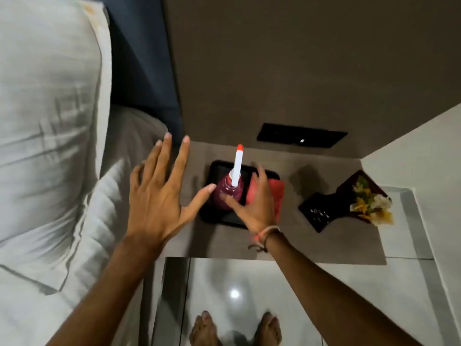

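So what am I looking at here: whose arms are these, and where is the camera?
No machine here: these are a person's bare arms, filmed by one camera worn on the head and looking down, so the bare feet show at the bottom. On the bedside table stands a black tray with a glass of red drink, a white straw in it, and a red napkin beside it. The right hand curves round the glass, thumb on its front; blur hides whether it grips. The left hand is open, fingers spread, thumb tip near the glass. To the right lies a dark dish with flowers; left, a white pillow.
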Motion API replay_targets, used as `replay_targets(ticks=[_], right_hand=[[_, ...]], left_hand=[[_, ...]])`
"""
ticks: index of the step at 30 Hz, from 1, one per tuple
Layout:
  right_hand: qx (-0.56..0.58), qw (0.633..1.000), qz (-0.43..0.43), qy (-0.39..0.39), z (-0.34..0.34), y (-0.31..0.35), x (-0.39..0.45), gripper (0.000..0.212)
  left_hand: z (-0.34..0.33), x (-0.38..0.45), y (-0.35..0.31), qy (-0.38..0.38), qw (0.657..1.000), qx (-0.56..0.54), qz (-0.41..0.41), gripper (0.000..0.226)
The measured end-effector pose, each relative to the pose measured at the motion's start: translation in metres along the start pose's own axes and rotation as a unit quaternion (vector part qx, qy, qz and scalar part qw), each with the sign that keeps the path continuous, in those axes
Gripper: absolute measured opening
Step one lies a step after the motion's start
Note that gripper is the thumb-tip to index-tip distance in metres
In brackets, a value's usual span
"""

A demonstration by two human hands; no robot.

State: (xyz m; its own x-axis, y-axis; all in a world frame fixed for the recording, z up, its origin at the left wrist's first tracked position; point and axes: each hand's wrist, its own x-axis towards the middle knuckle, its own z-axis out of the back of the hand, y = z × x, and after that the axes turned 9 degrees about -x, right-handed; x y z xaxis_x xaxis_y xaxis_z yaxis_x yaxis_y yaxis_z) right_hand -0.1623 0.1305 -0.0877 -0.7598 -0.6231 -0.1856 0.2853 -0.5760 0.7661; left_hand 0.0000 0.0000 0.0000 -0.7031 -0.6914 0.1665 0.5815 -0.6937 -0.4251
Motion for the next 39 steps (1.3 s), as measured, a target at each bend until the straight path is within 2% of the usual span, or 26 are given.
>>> replay_targets(ticks=[2,3,6,8,11,14,18,22,25,29,34,39], right_hand=[[-0.005,0.999,0.024,-0.031,-0.022,0.018,0.024,0.118],[-0.02,0.997,0.051,-0.047,-0.028,0.03,0.037,0.105],[-0.072,0.974,0.129,-0.169,-0.045,0.048,0.052,0.041],[-0.044,0.966,0.132,-0.22,-0.04,0.047,0.042,0.03],[0.019,0.954,0.13,-0.27,-0.016,0.036,0.004,0.032],[0.002,0.933,0.133,-0.334,0.018,-0.002,-0.044,0.035],[-0.063,0.947,0.024,-0.315,0.047,-0.074,-0.108,0.033],[-0.122,0.946,-0.096,-0.286,0.069,-0.136,-0.147,0.036],[-0.138,0.95,-0.099,-0.263,0.088,-0.163,-0.156,0.041],[-0.183,0.939,-0.076,-0.28,0.106,-0.182,-0.146,0.032],[-0.201,0.939,-0.133,-0.245,0.108,-0.194,-0.129,0.039],[-0.213,0.938,-0.127,-0.241,0.107,-0.198,-0.127,0.042]], left_hand=[[-0.006,0.004,0.008,0.003,1.0,-0.007,0.0,0.09],[-0.006,0.005,0.01,-0.005,1.0,0.002,-0.002,0.09],[-0.012,-0.002,0.02,-0.034,0.999,0.009,-0.005,0.089],[-0.014,-0.007,0.023,-0.039,0.999,0.014,-0.016,0.088],[-0.017,-0.016,0.016,-0.026,0.999,0.005,-0.026,0.087],[-0.032,-0.027,-0.011,0.002,0.999,-0.018,-0.04,0.087],[-0.061,-0.045,-0.048,0.066,0.996,-0.013,-0.054,0.089],[-0.095,-0.064,-0.077,0.126,0.99,-0.007,-0.063,0.092],[-0.117,-0.072,-0.099,0.143,0.985,0.009,-0.092,0.091],[-0.135,-0.079,-0.121,0.138,0.983,0.025,-0.119,0.088],[-0.144,-0.078,-0.137,0.142,0.983,0.018,-0.113,0.089],[-0.143,-0.076,-0.137,0.132,0.985,0.028,-0.11,0.086]])
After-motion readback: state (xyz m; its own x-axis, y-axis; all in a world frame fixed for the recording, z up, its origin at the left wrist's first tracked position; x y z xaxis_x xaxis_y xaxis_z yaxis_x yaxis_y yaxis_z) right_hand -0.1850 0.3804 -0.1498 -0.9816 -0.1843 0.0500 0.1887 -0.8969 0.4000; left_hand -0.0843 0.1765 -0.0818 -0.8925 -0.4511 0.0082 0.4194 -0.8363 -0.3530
